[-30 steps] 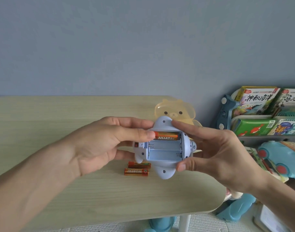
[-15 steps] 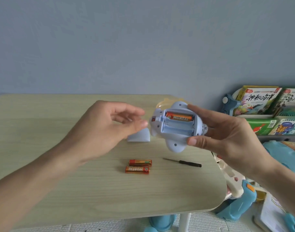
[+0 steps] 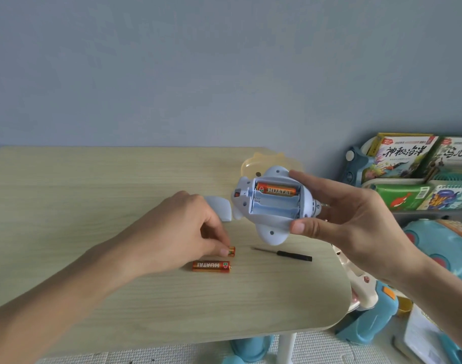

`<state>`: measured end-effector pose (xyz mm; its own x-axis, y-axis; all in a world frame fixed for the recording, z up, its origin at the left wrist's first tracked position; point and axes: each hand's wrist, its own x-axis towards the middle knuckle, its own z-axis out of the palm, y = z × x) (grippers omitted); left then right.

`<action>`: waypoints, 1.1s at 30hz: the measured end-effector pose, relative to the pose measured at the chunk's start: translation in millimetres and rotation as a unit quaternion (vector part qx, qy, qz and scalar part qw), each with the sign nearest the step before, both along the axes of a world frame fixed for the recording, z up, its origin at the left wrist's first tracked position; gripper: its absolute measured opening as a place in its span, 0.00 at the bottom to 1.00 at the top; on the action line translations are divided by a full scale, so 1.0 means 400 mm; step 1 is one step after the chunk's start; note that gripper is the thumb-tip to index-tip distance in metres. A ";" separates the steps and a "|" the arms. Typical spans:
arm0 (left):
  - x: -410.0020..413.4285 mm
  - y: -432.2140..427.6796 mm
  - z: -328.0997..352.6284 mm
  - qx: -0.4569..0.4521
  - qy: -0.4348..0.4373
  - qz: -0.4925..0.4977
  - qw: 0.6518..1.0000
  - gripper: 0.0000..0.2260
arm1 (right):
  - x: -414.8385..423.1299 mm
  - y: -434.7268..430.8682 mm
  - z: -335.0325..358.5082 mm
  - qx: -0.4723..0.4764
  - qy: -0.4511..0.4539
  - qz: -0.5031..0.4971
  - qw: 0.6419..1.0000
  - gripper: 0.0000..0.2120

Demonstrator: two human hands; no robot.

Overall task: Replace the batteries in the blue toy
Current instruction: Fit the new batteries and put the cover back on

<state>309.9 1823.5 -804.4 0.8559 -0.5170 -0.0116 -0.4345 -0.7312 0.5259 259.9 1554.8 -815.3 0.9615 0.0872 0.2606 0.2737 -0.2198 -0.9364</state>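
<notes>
Nearest, my left forearm runs in from the lower left across the pale wooden table (image 3: 67, 195). Just past it lies a loose orange battery (image 3: 211, 266), flat, label readable upside down, long axis left to right. Directly behind that one, a second battery (image 3: 231, 251) is mostly covered by my left hand (image 3: 180, 232); fingertips (image 3: 224, 251) pinch down on it, only its right end showing. It looks to be resting on the table; cannot tell if it is lifted.

Right of the batteries, a small black-handled screwdriver (image 3: 290, 255) lies flat, tip pointing left, apart from both.

Above the screwdriver and held off the table, my right hand (image 3: 356, 227) grips the blue toy (image 3: 270, 206), thumb on the near edge, fingers on the far edge. Underside faces me, battery compartment uncovered. One battery (image 3: 276, 191) sits in the far slot; the two nearer slots show bare plastic.

Left of the toy, beyond my left hand, a pale blue cover piece (image 3: 219, 208) rests on the table.

Behind the toy, a translucent yellow container (image 3: 266, 160), largely hidden. Farther right, off the table, a shelf of picture books (image 3: 400, 156) and teal toys (image 3: 440, 245) on the floor. Grey-blue wall beyond.
</notes>
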 end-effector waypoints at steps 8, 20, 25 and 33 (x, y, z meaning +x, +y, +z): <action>0.016 0.010 -0.009 0.085 -0.086 -0.067 0.990 0.13 | -0.002 -0.011 -0.002 -0.003 0.003 0.000 1.000 0.39; -0.020 0.000 0.117 -0.324 -0.090 -0.041 0.941 0.08 | -0.002 0.023 -0.010 -0.016 0.019 0.024 0.999 0.36; -0.035 -0.059 0.050 -0.287 -0.134 -0.035 0.948 0.09 | -0.009 0.041 -0.006 -0.002 0.022 0.042 0.999 0.35; -0.025 -0.044 0.056 -0.219 -0.171 -0.047 0.959 0.12 | -0.018 0.055 0.002 0.012 0.046 0.076 0.996 0.32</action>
<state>299.8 1805.9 -782.0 0.7199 -0.4837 0.4978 -0.6901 -0.4219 0.5881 252.6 1576.9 -814.5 0.9575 0.2293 0.1750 0.2144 -0.1600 -0.9635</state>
